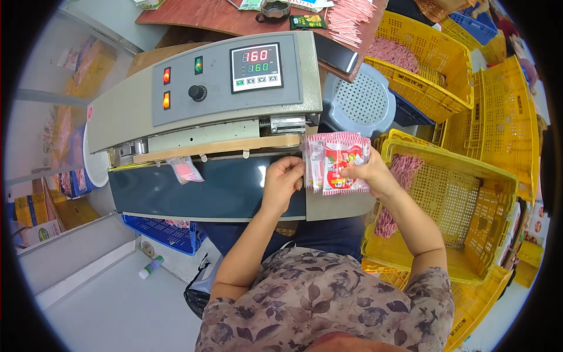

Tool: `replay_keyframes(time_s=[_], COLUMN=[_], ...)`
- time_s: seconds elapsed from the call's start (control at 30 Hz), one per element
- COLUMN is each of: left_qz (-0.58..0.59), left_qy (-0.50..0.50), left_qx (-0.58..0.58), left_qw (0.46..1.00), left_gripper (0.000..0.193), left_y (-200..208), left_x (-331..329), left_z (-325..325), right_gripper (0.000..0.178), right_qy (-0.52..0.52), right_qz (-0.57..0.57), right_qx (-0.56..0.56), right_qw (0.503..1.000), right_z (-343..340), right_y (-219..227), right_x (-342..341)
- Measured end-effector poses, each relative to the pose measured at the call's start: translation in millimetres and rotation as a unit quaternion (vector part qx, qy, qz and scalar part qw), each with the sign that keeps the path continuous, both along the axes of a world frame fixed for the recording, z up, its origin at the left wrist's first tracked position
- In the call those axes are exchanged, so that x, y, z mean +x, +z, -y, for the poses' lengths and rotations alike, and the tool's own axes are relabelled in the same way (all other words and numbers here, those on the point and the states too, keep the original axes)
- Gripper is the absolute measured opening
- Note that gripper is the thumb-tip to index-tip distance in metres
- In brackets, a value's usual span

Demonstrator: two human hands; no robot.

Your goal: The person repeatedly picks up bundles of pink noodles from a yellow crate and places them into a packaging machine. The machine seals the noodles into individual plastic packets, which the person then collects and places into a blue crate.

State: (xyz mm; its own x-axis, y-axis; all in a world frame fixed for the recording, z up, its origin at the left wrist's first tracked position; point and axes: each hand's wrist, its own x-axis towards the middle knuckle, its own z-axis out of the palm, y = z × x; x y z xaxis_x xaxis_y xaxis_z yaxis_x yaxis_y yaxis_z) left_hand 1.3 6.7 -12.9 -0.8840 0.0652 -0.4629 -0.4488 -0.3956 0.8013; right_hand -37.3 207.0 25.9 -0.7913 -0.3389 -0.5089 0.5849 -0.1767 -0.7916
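My left hand [282,180] and my right hand [369,172] hold a small stack of red-and-white plastic packets [337,162] between them, upright, at the right end of a grey band sealing machine [205,97]. The left hand pinches the stack's left edge. Fingers of the right hand lie on the front of the stack. One sealed pink packet [186,170] rides on the machine's dark conveyor belt [223,190] at the left. The machine's panel shows lit lamps, a knob and a digital display.
A yellow plastic crate [463,199] with pink packets along its left side stands at my right. More yellow crates [434,64] are behind it. A blue crate [167,234] sits under the machine. A grey perforated stool [360,100] stands behind the machine. A small bottle [151,267] lies on the floor.
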Motion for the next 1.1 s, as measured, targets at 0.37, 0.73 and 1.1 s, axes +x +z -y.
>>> replay_keyframes(time_s=[0.37,0.73,1.1], left_qz=[-0.12,0.02,-0.056], left_qy=[0.211,0.104,0.085], left_qx=[-0.226,-0.024,-0.111], left_qw=[0.943,0.994,0.989], left_gripper=[0.01,0.007,0.009], left_y=[-3.1,3.9,6.9], left_x=[13.9,3.1,6.5], left_z=[47.3,26.4,-5.9], right_gripper=[0.053,0.051,0.053], right_qy=[0.02,0.013,0.001], right_qz=[0.014,0.003,-0.017], right_qx=[0.015,0.013,0.008], right_qw=[1.0,1.0,1.0], right_z=[2.4,4.2,10.3], right_y=[6.4,2.6,-0.6], right_x=[-6.9,-6.9,-4.3])
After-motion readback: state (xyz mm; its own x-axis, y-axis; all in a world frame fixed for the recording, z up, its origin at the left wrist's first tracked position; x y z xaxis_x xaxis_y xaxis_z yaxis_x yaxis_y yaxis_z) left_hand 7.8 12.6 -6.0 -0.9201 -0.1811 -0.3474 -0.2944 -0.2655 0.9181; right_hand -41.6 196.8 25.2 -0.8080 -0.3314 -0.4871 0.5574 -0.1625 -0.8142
